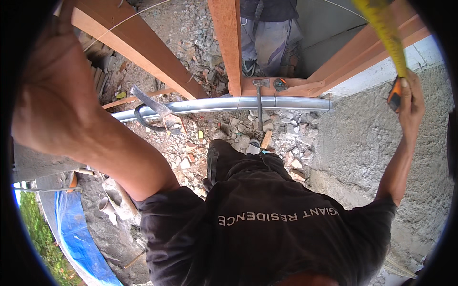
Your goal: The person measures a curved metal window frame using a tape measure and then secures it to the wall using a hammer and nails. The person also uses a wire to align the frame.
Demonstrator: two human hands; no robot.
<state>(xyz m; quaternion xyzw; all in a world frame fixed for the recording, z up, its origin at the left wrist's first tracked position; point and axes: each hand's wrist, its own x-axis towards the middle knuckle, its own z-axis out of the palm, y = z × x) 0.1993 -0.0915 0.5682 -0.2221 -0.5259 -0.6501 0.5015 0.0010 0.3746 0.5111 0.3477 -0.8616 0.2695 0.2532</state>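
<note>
Up at the right, my right hand (411, 100) is closed round an orange-and-black tape measure (394, 97). Its yellow blade (387, 38) is pulled out and runs upward past the top edge, in front of a wooden frame member (353, 59). My left hand (55, 90) is raised large and close at the upper left. One of its fingers reaches up beside a thick wooden beam (129, 43); the others are lost in the dark rim, so their grip is hidden.
A hammer (259, 107) and a second tape measure (280, 85) rest at the frame's bottom rail. A handsaw (155, 105) and a black coil (143, 119) lie by a metal channel (205, 105). Rubble (186, 152) covers the ground. Another person (267, 38) stands beyond the frame.
</note>
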